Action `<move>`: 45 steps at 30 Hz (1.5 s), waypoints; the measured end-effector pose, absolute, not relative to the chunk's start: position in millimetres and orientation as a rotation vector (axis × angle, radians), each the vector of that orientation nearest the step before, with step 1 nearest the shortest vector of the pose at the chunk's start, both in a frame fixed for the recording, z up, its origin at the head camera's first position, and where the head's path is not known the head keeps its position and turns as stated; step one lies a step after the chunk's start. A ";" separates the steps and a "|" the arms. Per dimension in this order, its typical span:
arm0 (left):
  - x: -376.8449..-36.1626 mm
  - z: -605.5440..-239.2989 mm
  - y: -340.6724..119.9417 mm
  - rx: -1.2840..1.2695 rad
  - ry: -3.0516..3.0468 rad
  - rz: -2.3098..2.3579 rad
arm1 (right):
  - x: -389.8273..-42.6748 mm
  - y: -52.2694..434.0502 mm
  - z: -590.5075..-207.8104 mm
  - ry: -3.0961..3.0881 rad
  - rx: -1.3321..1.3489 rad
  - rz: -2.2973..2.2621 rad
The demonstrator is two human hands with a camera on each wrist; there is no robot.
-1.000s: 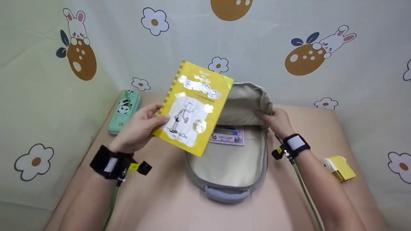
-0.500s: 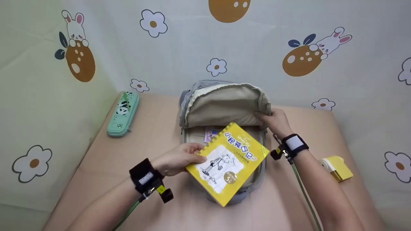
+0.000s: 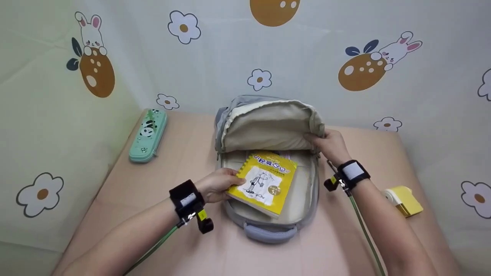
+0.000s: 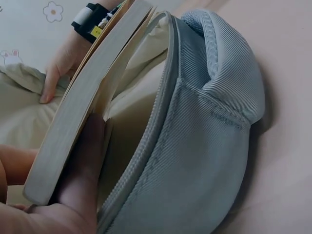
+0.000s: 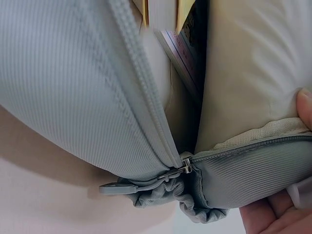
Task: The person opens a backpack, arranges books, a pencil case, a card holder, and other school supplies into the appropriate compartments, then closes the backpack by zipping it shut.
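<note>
A grey-blue backpack (image 3: 272, 233) lies unzipped, its front flap (image 3: 268, 128) folded up toward the wall. My left hand (image 3: 219, 184) pinches a thick yellow book (image 3: 285, 180) by its left edge, thumb on the cover, over the backpack's cream-lined main compartment. In the left wrist view the book's page block (image 4: 90, 102) tilts above the zipper edge, with fingers underneath. My right hand (image 3: 333, 145) grips the right edge of the flap and holds it raised. A pink-edged booklet (image 5: 183, 58) lies deeper inside, mostly covered by the yellow book.
A mint-green panda pencil case (image 3: 147, 136) lies at the table's left back. At the right, beyond my right forearm, is a small yellow and white object (image 3: 404, 201). A patterned curtain (image 3: 307, 57) hangs behind the table (image 3: 184, 245). The zipper pull (image 5: 119, 188) dangles at the backpack's side.
My left hand has carried the yellow book from above and left of the backpack down over its opening, turning it flatter. The right hand stays on the flap.
</note>
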State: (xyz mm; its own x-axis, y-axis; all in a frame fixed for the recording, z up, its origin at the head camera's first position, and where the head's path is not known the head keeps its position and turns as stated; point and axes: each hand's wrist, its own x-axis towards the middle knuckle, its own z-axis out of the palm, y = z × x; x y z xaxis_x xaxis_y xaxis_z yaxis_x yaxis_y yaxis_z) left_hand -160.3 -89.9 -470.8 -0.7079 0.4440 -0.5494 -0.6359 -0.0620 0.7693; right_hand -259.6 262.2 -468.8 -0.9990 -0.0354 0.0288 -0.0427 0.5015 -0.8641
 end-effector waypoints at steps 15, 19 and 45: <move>-181.9 -477.1 -52.3 -0.353 1.316 2.162 | -258.1 262.5 -467.7 -2.706 0.055 1.566; -189.7 -485.0 -45.7 -0.390 1.345 2.227 | -257.8 262.4 -467.5 -2.699 0.066 1.575; -208.7 -488.5 -47.8 -0.267 1.511 2.394 | -254.3 260.0 -465.8 -2.668 0.083 1.671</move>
